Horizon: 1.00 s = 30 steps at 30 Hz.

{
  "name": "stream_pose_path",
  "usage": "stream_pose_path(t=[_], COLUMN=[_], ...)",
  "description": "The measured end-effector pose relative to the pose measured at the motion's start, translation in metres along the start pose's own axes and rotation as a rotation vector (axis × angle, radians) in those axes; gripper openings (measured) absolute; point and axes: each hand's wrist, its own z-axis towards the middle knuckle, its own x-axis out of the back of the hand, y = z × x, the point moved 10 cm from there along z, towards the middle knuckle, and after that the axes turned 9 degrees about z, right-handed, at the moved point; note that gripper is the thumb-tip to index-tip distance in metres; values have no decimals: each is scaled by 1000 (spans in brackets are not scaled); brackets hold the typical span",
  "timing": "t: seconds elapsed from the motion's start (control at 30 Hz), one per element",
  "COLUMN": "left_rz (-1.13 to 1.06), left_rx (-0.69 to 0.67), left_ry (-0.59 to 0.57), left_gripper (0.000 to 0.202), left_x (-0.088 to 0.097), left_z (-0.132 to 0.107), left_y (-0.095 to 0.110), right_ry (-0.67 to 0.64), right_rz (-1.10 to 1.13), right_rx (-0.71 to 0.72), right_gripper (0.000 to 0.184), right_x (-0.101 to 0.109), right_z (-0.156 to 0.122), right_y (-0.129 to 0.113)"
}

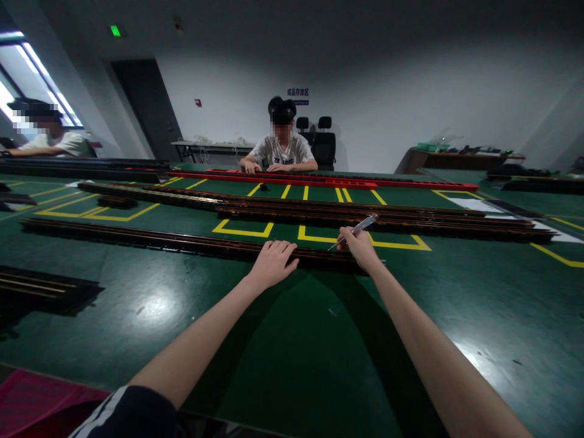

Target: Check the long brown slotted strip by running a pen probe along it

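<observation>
A long, narrow dark strip [182, 241] with brownish glints lies across the green table [292, 353] in front of me. My left hand [274, 263] rests flat on it near its right part, fingers stretched out and thumb apart, gripping nothing. Close to the strip's right end, my right hand [357, 246] is closed around a slim silver pen-shaped tool [364, 225]. Its thin tip points down and left toward the strip; whether it touches cannot be told. The tool's exact kind is too small to make out.
Beyond lie stacked dark strips [365, 214] and a long red rail [410, 184], where a co-worker [283, 149] sits with both hands on it. Another person [55, 137] works at far left. More dark strips [45, 289] lie at near left. Yellow tape [396, 245] marks the table.
</observation>
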Motion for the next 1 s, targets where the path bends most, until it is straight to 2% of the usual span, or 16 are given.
stream_pose_path(t=[0.4, 0.57, 0.8, 1.0], left_rz=[39, 86, 87, 42], left_rx=[-12, -76, -102, -36], left_ry=[27, 36, 68, 52], left_gripper=[45, 45, 45, 40], left_x=[6, 8, 7, 0], left_z=[2, 6, 20, 23], left_y=[4, 18, 48, 48], right_ry=[25, 21, 21, 36], right_rz=[-30, -62, -67, -125], right_rx=[26, 55, 59, 70], right_gripper=[33, 32, 30, 30], right_x=[2, 2, 4, 7], right_z=[1, -3, -7, -8], right_y=[1, -7, -11, -14])
